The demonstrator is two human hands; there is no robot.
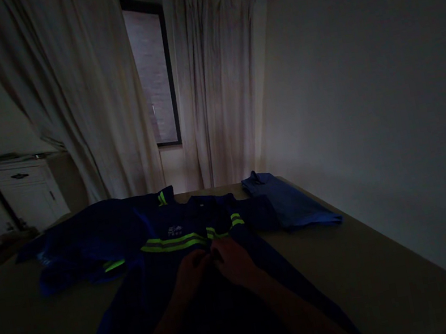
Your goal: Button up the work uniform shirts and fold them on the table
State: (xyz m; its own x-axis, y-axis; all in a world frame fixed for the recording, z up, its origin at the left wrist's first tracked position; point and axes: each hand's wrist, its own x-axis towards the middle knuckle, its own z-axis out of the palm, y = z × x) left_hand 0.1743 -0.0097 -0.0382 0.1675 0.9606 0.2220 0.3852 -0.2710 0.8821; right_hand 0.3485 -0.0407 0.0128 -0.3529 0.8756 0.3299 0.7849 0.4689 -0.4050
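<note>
A dark blue work jacket (161, 281) with yellow-green reflective stripes lies spread out on the table, its collar at the far end. Pale lettering shows on its chest. Over the front opening, just below the chest stripe, my left hand (192, 267) and my right hand (233, 258) meet with fingers bent. Both pinch the jacket's front edges close together. It is too dark to make out a button or other fastener between the fingertips.
More dark blue clothing (87, 231) with reflective strips lies to the left on the table (378, 266). A folded lighter blue garment (287, 201) rests at the back right. Beyond are curtains (219, 75), a narrow window and a white cabinet (3, 194); a wall runs along the right.
</note>
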